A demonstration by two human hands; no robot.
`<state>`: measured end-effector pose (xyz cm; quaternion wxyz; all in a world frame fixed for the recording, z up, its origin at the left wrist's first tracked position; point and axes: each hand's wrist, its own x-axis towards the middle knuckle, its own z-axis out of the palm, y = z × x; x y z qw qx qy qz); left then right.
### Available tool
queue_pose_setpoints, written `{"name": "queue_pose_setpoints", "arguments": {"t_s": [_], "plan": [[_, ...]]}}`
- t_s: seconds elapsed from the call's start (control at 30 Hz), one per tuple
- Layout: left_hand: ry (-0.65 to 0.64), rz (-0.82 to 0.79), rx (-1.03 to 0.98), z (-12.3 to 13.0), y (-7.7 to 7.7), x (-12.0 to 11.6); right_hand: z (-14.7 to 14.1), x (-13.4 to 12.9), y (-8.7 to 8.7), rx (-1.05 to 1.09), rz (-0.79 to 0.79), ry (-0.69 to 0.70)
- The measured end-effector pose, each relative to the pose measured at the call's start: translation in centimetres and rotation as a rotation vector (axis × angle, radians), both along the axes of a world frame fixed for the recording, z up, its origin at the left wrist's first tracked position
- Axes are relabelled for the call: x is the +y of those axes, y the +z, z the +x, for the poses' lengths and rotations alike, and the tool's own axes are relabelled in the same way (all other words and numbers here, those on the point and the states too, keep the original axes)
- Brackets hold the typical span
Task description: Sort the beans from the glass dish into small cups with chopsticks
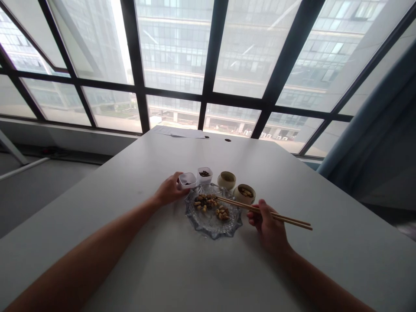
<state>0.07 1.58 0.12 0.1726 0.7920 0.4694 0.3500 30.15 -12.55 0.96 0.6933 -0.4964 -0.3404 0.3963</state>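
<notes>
My left hand (171, 190) is closed around a small clear plastic cup (187, 180) with a few dark bits inside, at the left edge of a scalloped glass plate (212, 232). In my right hand (269, 225) is a pair of wooden chopsticks (286, 219), their tips over the plate's far middle. A pile of mixed nuts (205, 202) lies under and left of the tips, and a smaller pile of nuts (222, 212) sits to its right. Whether the tips pinch a piece is too small to tell.
Behind the plate stand a second plastic cup (204, 175) holding dark pieces, a greenish ceramic cup (226, 180), and another ceramic cup (245, 194) with nuts in it. Papers (178, 132) lie at the white table's (156, 260) far end, before large windows. A blue curtain (367, 125) hangs right.
</notes>
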Motion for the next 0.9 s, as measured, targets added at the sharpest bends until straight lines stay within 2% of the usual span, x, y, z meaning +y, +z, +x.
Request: {"name": "queue_pose_setpoints", "arguments": {"t_s": [0.17,0.27,0.37,0.53,0.63,0.8,0.9], "plan": [[0.028,0.089,-0.036,0.0,-0.5,0.2,0.5,-1.3,-0.1,-0.525,0.28,-0.012],[0.026,0.17,-0.041,0.0,-0.8,0.4,0.6,-2.0,0.2,-0.709,0.417,0.048],[0.016,0.216,-0.037,0.1,-0.7,0.3,0.1,-2.4,0.6,-0.7,0.417,0.07],[0.003,0.232,0.006,0.6,-0.1,-0.2,-1.0,-2.3,1.1,-0.389,0.218,-0.037],[0.005,0.22,0.013,0.7,0.1,-0.2,-1.6,-1.9,1.9,-0.294,0.188,-0.05],[-0.002,0.218,0.005,0.8,0.1,-0.3,-3.8,0.3,4.5,-0.492,0.341,0.008],[-0.002,0.23,-0.012,0.8,0.1,-0.4,-5.5,2.7,5.8,-0.669,0.398,0.126]]}}
